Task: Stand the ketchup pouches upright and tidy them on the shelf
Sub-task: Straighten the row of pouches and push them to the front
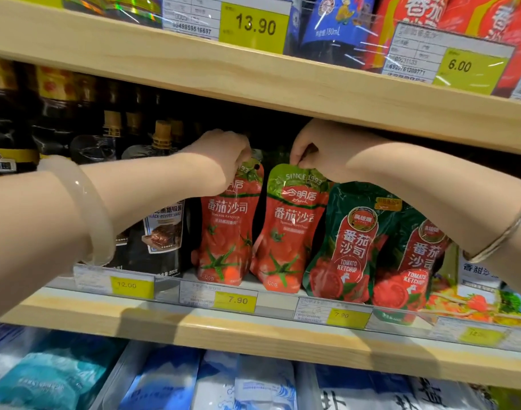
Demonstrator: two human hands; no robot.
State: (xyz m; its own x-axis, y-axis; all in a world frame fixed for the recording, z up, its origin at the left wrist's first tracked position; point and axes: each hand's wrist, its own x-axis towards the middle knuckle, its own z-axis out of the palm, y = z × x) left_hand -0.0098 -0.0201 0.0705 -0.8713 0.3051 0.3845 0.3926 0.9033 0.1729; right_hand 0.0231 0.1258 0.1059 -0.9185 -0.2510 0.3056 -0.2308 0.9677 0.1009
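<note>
I see the wooden shelf [194,327] running from 9 to 3 o'clock, with two red ketchup pouches at centre, dark green ketchup pouches [354,244] just beside them toward 3 o'clock, and dark sauce bottles [164,226] toward 9 o'clock. The left hand [223,155] has its grip pinched on the top of the left red pouch [226,229]; the right hand [321,149] pinches the top edge of the right red pouch [288,232], which leans toward 1 o'clock and touches a green one. My worry is that these soft pouches will slump again once let go, or that tugging the leaning one will topple its green neighbours. A base sliding toward 6 o'clock could knock the price tags [235,300] or drop off the shelf.
</note>
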